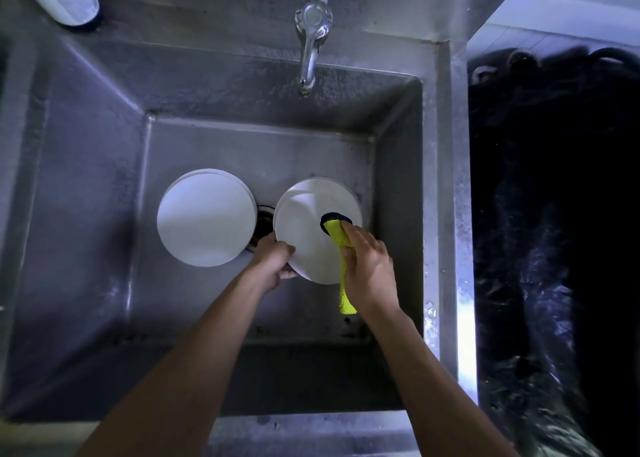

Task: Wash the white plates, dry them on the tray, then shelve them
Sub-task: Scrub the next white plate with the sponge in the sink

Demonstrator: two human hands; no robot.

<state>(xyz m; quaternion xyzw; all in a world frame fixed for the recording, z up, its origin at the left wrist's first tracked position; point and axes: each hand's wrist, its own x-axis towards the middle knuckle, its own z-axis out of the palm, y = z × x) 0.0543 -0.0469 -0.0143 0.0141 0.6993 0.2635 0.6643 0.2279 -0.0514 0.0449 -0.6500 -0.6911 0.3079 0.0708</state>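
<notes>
Head view is showing the held white plate (311, 235) tilting above the sink (398, 166) floor, right of the drain, face turned up toward the camera. The left hand (272, 261) is gripping its lower-left rim; the right hand (369, 266) is pinching a yellow cloth (337, 235) and pressing it against the plate's right half. Wiping strokes should travel leftward across the face. A second stack of plates (206, 217) is lying flat to the left, nearer the left hand.

Two stacks of white plates (206, 218) (311, 214), one yellow cloth (337, 237), one tap (310, 37).
</notes>
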